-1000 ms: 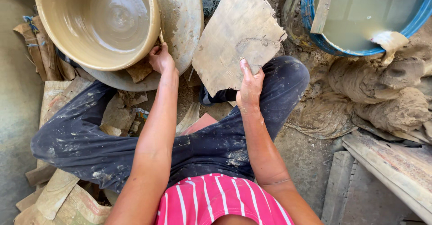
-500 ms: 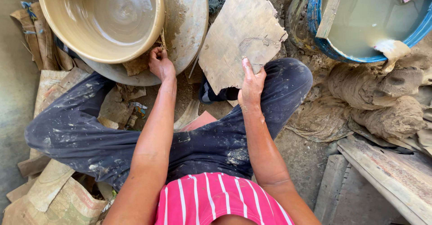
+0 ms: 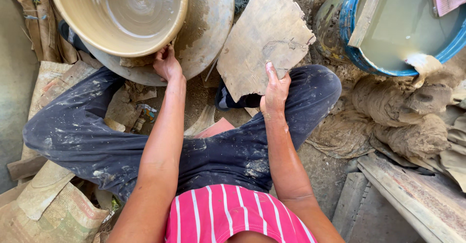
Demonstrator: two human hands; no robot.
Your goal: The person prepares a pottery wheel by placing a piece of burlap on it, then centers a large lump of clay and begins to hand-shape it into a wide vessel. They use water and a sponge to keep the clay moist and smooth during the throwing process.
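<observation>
The left hand (image 3: 167, 64) reached forward to the round wheel (image 3: 208, 24), its fingers curled at the wheel's near edge just under the rim of the clay bowl (image 3: 119, 12). Whether those fingers were clenched on the edge or only pressed against it could not be told, since the fingertips were hidden.

The bowl sat on the wheel at the upper left. It was wide and open, pale tan and wet-looking, with a thick rounded rim and faint spiral rings running to the middle of its smooth inside. The wheel around it was grey and smeared with clay.

The right hand (image 3: 275, 90) lay flat and open, fingers straight, against the lower edge of a rough, cracked board (image 3: 264, 39) that rested over the person's right knee; it grasped nothing.

The dark trousers (image 3: 97, 141) were spattered with pale clay. At the upper right stood a blue tub (image 3: 352, 34) of cloudy water, with muddy rags (image 3: 403, 112) heaped just beside it.
</observation>
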